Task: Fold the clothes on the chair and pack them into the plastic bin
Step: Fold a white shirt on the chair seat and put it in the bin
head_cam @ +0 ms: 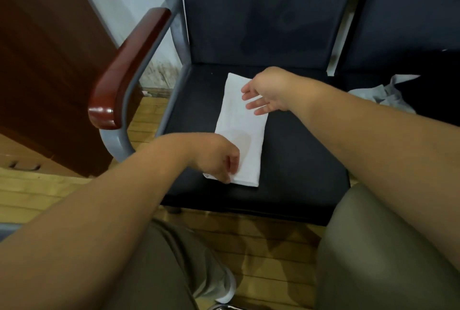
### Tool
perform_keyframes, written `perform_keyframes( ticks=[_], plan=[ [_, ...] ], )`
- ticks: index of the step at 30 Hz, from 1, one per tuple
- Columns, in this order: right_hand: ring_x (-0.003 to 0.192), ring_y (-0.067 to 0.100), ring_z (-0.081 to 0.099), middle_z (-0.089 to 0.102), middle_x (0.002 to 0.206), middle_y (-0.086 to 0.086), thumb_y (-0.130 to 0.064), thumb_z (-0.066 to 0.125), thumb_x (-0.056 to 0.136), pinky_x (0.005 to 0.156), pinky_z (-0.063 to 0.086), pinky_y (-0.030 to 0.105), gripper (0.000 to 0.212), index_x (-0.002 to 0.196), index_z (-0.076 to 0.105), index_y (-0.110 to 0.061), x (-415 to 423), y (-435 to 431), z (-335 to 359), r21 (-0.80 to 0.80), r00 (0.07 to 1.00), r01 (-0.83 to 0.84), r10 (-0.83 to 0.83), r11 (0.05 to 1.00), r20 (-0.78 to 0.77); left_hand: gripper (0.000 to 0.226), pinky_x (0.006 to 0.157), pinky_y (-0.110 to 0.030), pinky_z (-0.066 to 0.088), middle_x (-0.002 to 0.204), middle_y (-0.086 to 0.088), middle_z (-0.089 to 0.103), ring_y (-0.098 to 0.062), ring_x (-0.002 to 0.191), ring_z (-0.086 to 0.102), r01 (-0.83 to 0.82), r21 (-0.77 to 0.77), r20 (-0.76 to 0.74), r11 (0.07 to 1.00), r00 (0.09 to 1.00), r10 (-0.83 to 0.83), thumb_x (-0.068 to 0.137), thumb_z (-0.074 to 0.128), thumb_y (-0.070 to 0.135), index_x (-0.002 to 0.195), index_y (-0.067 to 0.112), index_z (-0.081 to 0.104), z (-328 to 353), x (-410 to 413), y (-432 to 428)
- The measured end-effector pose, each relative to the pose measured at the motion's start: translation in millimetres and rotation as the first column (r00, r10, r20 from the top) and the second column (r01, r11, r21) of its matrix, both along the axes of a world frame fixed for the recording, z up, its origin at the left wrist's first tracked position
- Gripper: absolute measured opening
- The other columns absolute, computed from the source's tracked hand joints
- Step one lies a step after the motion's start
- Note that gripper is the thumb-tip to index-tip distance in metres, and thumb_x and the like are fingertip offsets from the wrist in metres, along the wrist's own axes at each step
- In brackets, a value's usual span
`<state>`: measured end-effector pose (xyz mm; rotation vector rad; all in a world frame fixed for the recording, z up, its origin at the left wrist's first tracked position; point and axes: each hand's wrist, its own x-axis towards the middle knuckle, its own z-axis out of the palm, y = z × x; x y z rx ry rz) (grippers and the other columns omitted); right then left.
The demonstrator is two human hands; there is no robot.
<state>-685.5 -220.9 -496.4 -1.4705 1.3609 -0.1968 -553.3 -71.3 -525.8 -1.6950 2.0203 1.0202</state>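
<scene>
A white cloth folded into a long narrow rectangle (242, 130) lies flat on the seat of a dark padded chair with a grey metal frame (303, 150), left of the seat's middle, one short end toward the backrest and the other toward the front edge. The left hand (219, 160) is at the near end of the cloth, its fingers curled and pinching the near left corner, which is lifted slightly off the seat. The right hand (265, 93) is over the far end with fingers straight and spread, palm turned toward the cloth and holding nothing; whether its fingertips touch the fabric cannot be told. A glossy reddish-brown wooden armrest (129, 68) runs along the chair's left side. On the neighbouring dark seat to the right, well apart from the white cloth, lies a crumpled pale grey garment (388, 95). Below the arms are the person's olive trousers (378, 255) and a light wooden floor (263, 247).
</scene>
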Motion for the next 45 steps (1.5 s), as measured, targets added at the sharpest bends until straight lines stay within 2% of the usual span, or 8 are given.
perform_keyframes(
  ticks=[10,15,19,25,31,37,40,45],
  plan=[
    [0.098,0.023,0.073,0.075,0.114,0.007,-0.017,0.049,0.109,0.090,0.063,0.042,0.024,0.118,0.070,-0.012,-60.9,74.3,21.9,0.061,0.976,-0.110,0.120,0.992,-0.184,0.053,0.095,-0.042,0.057,0.129,-0.001,0.049,-0.024,0.108,0.058,0.064,-0.206,0.264,0.976,0.965,-0.008,0.090,0.076,0.028,0.137,0.023,0.053,-16.1,-34.6,30.3],
    [0.101,0.023,0.073,0.072,0.116,0.005,-0.020,0.049,0.109,0.091,0.062,0.042,0.030,0.132,0.065,-0.012,-97.8,104.3,10.3,0.178,0.892,-0.322,0.361,0.930,-0.272,0.035,0.090,-0.045,0.056,0.123,-0.005,0.051,-0.028,0.109,0.058,0.096,-0.345,0.379,0.934,0.924,0.045,0.094,0.062,0.022,0.128,0.018,0.055,-28.1,-53.3,36.8],
    [0.103,0.019,0.070,0.068,0.125,0.007,-0.023,0.056,0.106,0.097,0.060,0.041,0.036,0.141,0.058,-0.015,-113.2,109.8,21.2,-0.032,0.831,-0.476,0.438,0.879,-0.342,0.018,0.087,-0.041,0.056,0.113,0.003,0.063,-0.023,0.101,0.060,-0.078,-0.387,0.242,0.919,0.953,0.183,0.090,0.064,0.033,0.109,0.031,0.064,-10.6,-41.9,27.7],
    [0.130,0.023,0.054,0.046,0.155,-0.001,-0.044,0.087,0.082,0.101,0.048,0.035,0.100,0.163,0.031,-0.026,-123.9,91.8,10.4,-0.232,0.811,-0.568,0.490,0.790,-0.321,0.015,0.067,-0.026,0.052,0.096,0.008,0.071,-0.010,0.086,0.066,-0.474,-0.421,-0.213,0.773,0.880,0.424,0.085,0.077,0.021,0.097,0.026,0.072,33.7,-38.2,9.2],
    [0.089,0.023,0.065,0.063,0.093,-0.002,-0.026,0.070,0.094,0.067,0.048,0.033,0.008,0.089,0.063,-0.029,-103.7,76.1,5.4,-0.448,0.862,-0.489,0.336,0.748,-0.380,0.023,0.075,-0.027,0.056,0.101,0.011,0.070,-0.008,0.090,0.067,-0.551,-0.404,-0.362,0.730,0.829,0.425,0.085,0.075,0.022,0.105,0.032,0.071,60.3,-59.1,1.5],
    [0.079,0.023,0.065,0.068,0.086,0.005,-0.018,0.065,0.089,0.060,0.043,0.028,0.012,0.088,0.076,-0.015,-94.7,62.1,9.1,-0.365,0.878,-0.397,0.232,0.842,-0.419,0.039,0.078,-0.036,0.053,0.109,-0.002,0.066,-0.021,0.095,0.063,-0.344,-0.432,-0.005,0.834,0.926,0.379,0.085,0.081,0.028,0.117,0.022,0.059,35.6,-73.6,3.1],
    [0.081,0.025,0.066,0.071,0.090,0.007,-0.022,0.070,0.089,0.064,0.045,0.030,0.011,0.092,0.078,-0.015,-107.0,63.0,21.8,-0.363,0.876,-0.422,0.270,0.831,-0.399,0.005,0.074,-0.035,0.052,0.097,-0.003,0.067,-0.022,0.088,0.062,-0.351,-0.491,-0.009,0.797,0.917,0.398,0.094,0.067,0.020,0.096,0.023,0.063,40.8,-70.2,0.9],
    [0.079,0.018,0.065,0.075,0.094,0.008,-0.033,0.076,0.088,0.069,0.048,0.032,0.011,0.093,0.081,-0.024,-135.3,73.6,39.2,-0.285,0.777,-0.610,0.488,0.740,-0.397,0.003,0.074,-0.033,0.056,0.087,0.003,0.071,-0.019,0.085,0.067,-0.399,-0.354,-0.155,0.846,0.917,0.367,0.088,0.076,0.026,0.089,0.029,0.075,52.8,-59.7,16.1]
  ],
)
